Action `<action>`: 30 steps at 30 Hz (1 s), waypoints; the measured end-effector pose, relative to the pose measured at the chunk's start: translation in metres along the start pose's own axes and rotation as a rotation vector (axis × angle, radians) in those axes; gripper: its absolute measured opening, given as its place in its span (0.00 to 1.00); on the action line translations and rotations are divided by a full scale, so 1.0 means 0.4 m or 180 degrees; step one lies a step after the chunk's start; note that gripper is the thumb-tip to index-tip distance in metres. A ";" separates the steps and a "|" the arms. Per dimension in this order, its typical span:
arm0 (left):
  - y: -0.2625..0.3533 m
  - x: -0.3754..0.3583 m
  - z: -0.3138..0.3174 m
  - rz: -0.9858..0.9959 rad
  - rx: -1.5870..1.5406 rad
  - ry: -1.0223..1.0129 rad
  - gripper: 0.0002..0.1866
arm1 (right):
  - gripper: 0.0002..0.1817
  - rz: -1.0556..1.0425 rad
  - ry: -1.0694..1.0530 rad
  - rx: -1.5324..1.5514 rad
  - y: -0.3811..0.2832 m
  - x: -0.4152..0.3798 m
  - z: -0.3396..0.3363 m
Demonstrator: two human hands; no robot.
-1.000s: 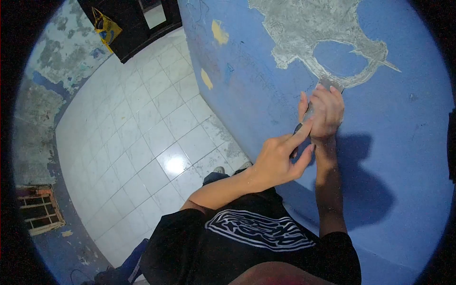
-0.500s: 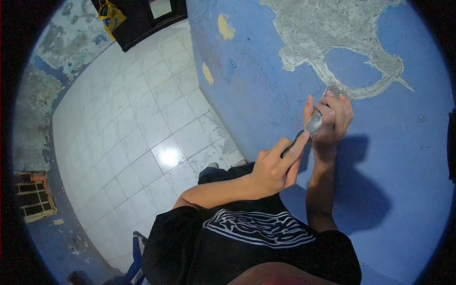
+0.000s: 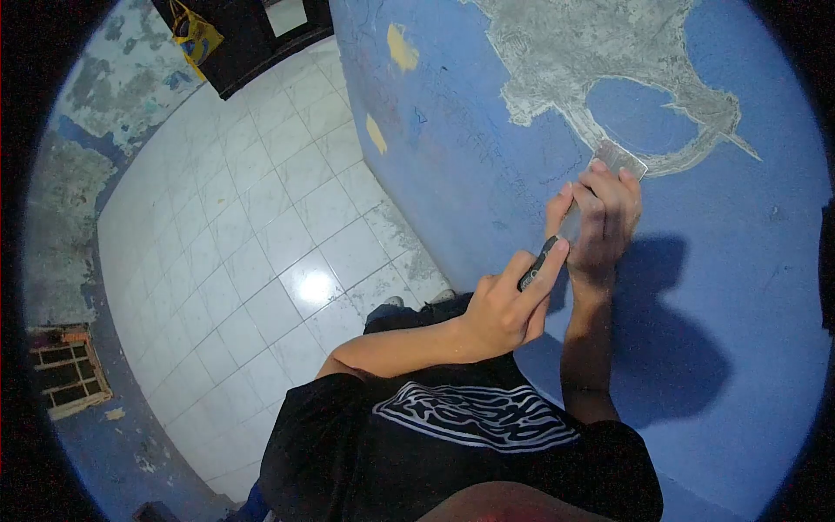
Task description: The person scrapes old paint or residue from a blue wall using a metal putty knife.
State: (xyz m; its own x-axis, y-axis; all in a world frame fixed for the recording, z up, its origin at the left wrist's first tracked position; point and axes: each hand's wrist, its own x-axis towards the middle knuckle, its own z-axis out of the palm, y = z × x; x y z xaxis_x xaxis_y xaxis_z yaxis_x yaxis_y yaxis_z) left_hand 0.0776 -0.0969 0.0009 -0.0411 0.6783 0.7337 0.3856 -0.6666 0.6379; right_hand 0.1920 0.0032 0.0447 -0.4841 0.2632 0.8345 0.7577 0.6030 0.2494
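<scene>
A paint scraper (image 3: 622,160) with a dark handle and a flat metal blade lies slantwise against the blue wall (image 3: 713,287). My left hand (image 3: 509,306) is closed around its handle, with a finger stretched along it. Higher up, my right hand (image 3: 600,213) is closed over the metal part, its fingertips pressing the blade from above. The blade's front edge meets the lower rim of a bared grey patch (image 3: 600,52), at the ring-shaped scraped strip around an island of blue paint (image 3: 642,117). My right fingers hide the middle of the tool.
White floor tiles (image 3: 261,226) stretch out on the left. A dark cabinet (image 3: 248,43) with a yellow bag (image 3: 198,39) stands at the far end. The opposite wall (image 3: 78,191) is peeling and has a small barred opening (image 3: 70,370). Cream spots (image 3: 402,48) mark the blue wall.
My right fingers have shifted on the scraper, and more of its blade shows past them. The view has tilted slightly. A blue-clad leg at the lower left has mostly gone out of sight.
</scene>
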 end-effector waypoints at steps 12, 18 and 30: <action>0.016 0.003 -0.001 0.0185 0.0258 0.0076 0.35 | 0.10 -0.0034 0.0112 0.0201 0.008 0.006 0.002; 0.036 0.006 -0.021 -0.0238 -0.0044 0.0065 0.35 | 0.08 0.0199 -0.0154 0.0075 -0.024 0.038 -0.026; 0.037 -0.008 0.032 -0.0224 0.0042 0.0374 0.32 | 0.06 -0.0211 -0.0004 0.0113 0.006 0.038 -0.020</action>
State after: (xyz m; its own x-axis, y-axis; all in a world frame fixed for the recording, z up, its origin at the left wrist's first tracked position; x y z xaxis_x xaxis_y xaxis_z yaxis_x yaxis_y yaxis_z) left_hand 0.0953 -0.1049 0.0048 -0.1759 0.6819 0.7100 0.3901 -0.6139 0.6863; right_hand 0.1899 0.0028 0.0621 -0.5332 0.2227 0.8162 0.7080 0.6456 0.2864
